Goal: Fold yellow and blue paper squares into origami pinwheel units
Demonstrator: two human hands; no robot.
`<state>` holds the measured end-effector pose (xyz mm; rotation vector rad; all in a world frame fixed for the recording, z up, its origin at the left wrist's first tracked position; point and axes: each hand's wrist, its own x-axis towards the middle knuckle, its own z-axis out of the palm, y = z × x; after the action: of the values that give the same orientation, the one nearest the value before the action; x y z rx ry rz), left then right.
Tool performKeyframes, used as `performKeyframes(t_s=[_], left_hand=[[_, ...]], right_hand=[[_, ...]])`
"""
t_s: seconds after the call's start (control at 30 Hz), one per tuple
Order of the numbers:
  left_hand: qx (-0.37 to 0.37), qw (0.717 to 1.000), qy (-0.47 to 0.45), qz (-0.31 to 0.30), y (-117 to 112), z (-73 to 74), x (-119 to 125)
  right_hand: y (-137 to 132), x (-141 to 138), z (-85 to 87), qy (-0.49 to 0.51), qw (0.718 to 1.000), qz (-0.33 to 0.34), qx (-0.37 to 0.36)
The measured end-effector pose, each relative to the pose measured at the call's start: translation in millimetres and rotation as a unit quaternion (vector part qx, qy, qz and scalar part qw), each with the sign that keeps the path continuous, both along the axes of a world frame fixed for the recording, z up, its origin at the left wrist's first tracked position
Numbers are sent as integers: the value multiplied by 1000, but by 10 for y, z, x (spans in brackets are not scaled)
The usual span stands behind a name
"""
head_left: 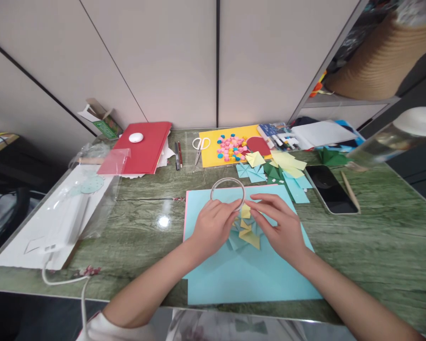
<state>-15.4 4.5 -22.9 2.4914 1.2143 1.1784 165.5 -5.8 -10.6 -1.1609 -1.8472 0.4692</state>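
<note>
Tape roll [227,179], near edge pinched in left hand [213,226], right hand [286,229] just beside, fingers slightly parted

A slim-fingered left hand [215,225] and right hand [286,229] join bare forearms [156,286], a loose white sleeve [108,329] ends near the left elbow, and pale clothing [195,327] below shows a blurred greyish-green bow shape [250,327].

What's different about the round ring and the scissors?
The ring is one wide loop, but the scissors have two smaller white handle loops and pointed blades. The ring is in the left hand, while the scissors lie farther back on the table, partly over the yellow sheet. Both have round openings you can see through.
</note>
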Motion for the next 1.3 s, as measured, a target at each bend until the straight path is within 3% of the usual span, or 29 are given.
performKeyframes(t_s=[0.13, 0.4, 0.83, 0.97, 1.3], left_hand=[[7, 999, 32, -2, -9, -7, 2], [22, 997, 73, -1, -38, -38, 23], [83, 981, 174, -14, -82, -15, 10], [97, 985, 144, -7, -117, 8, 32], [108, 993, 55, -9, -193, 82, 65]], right_hand=[[18, 12, -16, -19, 994, -77, 70], [41, 37, -98, -163, 958, -84, 218], [44, -35, -61, -125, 982, -77, 121], [9, -76, -46, -104, 986, -82, 98], [-100, -184, -26, -37, 981, -131, 136]])
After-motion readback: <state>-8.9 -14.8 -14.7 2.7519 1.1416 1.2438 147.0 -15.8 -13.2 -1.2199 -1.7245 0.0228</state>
